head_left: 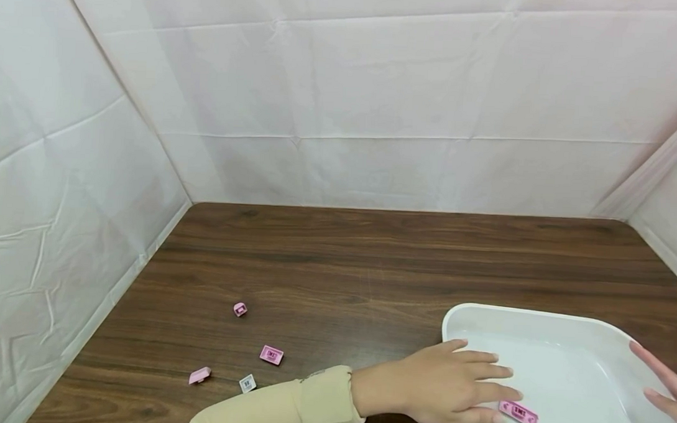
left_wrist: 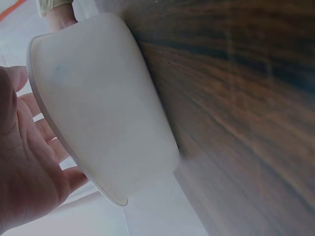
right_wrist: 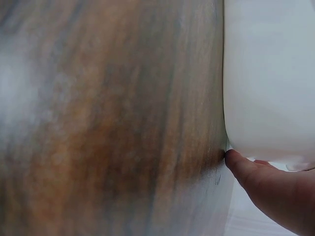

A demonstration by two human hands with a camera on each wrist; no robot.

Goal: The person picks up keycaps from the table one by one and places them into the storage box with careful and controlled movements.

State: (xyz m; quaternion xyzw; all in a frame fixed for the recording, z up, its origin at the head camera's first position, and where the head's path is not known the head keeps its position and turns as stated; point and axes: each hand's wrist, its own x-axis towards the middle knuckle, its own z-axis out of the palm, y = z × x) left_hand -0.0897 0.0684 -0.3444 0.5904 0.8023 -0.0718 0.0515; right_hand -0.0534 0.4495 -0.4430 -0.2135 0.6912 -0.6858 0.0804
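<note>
My left hand reaches over the left rim of a white tray, its fingers straight and spread. By its thumb and index fingertips is a long pink piece with dark lettering, over the tray floor; I cannot tell whether the fingertips touch it. In the left wrist view the tray wall hides the inside. My right hand, partly cut off by the frame edge, lays straight fingers at the tray's right rim. In the right wrist view one of its fingers is by the tray's lower corner.
On the brown wooden table, to the left, lie a small pink piece, a pink rectangle with lettering, a pink tilted piece and a white square piece. White cloth walls the table's back and sides.
</note>
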